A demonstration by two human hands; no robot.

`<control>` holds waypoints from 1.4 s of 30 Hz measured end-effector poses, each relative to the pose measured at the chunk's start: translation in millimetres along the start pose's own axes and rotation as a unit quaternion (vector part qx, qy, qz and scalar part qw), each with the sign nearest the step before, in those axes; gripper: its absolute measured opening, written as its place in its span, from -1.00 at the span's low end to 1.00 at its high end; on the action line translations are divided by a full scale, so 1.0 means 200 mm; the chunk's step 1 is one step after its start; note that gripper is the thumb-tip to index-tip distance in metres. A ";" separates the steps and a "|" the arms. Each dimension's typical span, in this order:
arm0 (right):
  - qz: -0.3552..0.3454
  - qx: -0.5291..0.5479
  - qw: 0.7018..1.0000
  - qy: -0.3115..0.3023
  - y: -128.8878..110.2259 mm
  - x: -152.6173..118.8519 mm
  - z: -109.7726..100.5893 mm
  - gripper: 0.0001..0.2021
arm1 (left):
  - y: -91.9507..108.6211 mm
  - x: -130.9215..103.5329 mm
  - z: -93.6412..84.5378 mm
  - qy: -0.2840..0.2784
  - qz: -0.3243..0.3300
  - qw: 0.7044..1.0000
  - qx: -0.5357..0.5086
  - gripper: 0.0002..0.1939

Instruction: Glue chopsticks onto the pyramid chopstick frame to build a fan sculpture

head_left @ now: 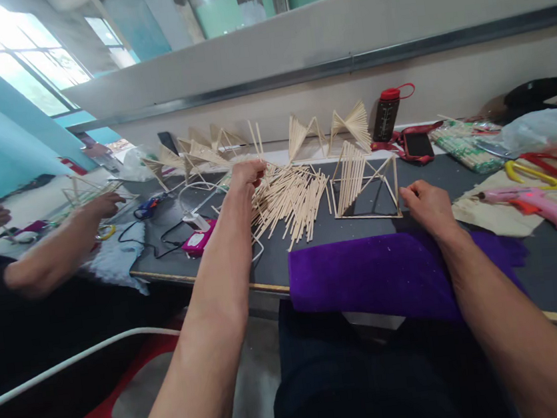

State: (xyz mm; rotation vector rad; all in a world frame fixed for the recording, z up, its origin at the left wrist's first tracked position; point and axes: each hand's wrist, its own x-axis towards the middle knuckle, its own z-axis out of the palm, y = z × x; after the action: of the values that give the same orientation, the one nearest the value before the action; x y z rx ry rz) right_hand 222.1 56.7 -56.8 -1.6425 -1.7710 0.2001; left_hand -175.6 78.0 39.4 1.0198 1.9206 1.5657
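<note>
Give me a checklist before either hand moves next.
Loose heap of pale wooden sticks within reach: ok, beside the left hand.
Left hand's grip: cannot tell; two upright sticks rise at it.
Boxy frame of pale wooden sticks standing: ok, on the dark grey tabletop.
Right hand, its hold on the frame: cannot tell; close to the right edge.
Pink plastic glue gun set down: ok, partly on a beige sheet.
Space left of the frame: not ok; the heap crowds it.

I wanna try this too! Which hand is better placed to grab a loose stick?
Probably the left hand: it's beside the loose sticks, while the right hand is by the stick frame.
</note>
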 end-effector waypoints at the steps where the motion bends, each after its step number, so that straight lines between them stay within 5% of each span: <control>1: -0.002 -0.001 1.000 0.001 0.00 0.00 0.00 -0.70 | 0.01 0.00 0.00 0.006 0.000 1.000 -0.027 -0.91; 11: 0.004 0.014 1.000 0.006 0.00 0.00 0.00 -0.71 | 0.07 -0.02 -0.08 0.066 -0.018 0.984 -0.165 -0.83; 22: 0.027 0.154 0.980 0.120 -0.07 -0.02 -0.09 -0.72 | 0.08 -0.30 0.03 -0.078 -0.047 0.957 -0.274 -0.92; 30: -0.032 0.171 0.981 0.088 -0.12 -0.06 -0.08 -0.67 | 0.08 -0.47 0.05 0.073 0.074 0.946 -0.308 -0.86; 36: -0.001 0.274 0.952 0.136 -0.15 -0.05 -0.12 -0.65 | 0.08 -0.57 0.04 0.115 0.151 0.937 -0.294 -0.84; 39: -0.030 0.326 0.934 0.145 -0.21 -0.08 -0.13 -0.69 | 0.05 -0.68 0.07 0.054 0.218 0.948 -0.225 -0.87; 42: -0.077 0.376 0.921 0.066 -0.29 -0.14 -0.12 -0.77 | -0.03 -0.82 0.14 -0.086 0.280 0.955 -0.047 -0.94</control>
State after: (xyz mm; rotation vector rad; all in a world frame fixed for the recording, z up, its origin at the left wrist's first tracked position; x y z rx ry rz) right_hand 187.3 12.5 -16.4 -0.9330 -1.4459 0.5984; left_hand -54.9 -31.8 9.6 1.6986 1.4952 1.7604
